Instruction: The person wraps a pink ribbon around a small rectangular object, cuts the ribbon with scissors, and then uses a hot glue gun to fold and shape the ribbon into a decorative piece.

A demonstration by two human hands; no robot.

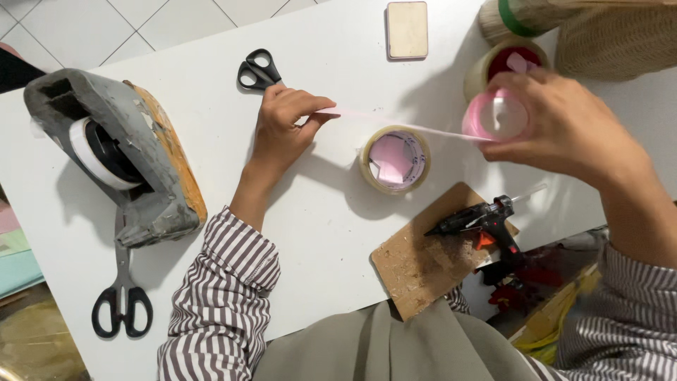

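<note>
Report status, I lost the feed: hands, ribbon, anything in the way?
Left hand pinching pink ribbon end. Right hand gripping ribbon spool. Strip taut above tape roll.

Surface: white table (338, 42)
Left: grey tape dispenser (120, 155), black scissors (121, 296)
Top: second black scissors (258, 69), beige pad (407, 29)
Middle: clear tape roll (395, 159)
Near edge: wooden board (423, 261) under black glue gun (483, 222)

Light: falling bright and even from above, washing out the white table (338, 63).
Shadows: spreading soft and grey beside the tape dispenser (120, 152) and under the left hand (282, 127).
Blur: smearing the right hand (564, 127) and pink ribbon roll (496, 116).
Edges: bending slightly outward.
</note>
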